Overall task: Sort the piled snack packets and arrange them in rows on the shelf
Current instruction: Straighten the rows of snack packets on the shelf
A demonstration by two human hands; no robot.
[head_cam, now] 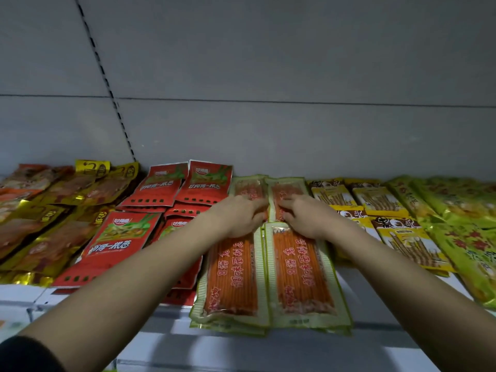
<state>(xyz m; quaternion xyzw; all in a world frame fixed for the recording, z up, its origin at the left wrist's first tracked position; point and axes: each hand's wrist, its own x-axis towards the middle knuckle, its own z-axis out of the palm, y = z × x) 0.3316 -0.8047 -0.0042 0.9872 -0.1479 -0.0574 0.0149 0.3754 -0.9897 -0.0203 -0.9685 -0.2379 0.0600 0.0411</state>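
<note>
Long clear packets of orange snack sticks with pale green borders lie in two columns in the middle of the shelf. The front left stack (232, 280) and front right stack (302, 277) overhang the shelf's front edge. Behind them lie the rear left packet (248, 187) and rear right packet (288, 187). My left hand (239, 216) rests with fingers laid flat on the rear left packet. My right hand (302, 216) rests the same way on the rear right packet. The fingertips nearly meet at the seam between the columns.
Red packets (120, 237) lie in rows to the left, gold and brown ones (40, 229) beyond them. Yellow stick packets (402, 237) and bright green packets (461, 224) fill the right. The grey back panel (268, 103) rises behind. The white shelf edge (268, 345) runs in front.
</note>
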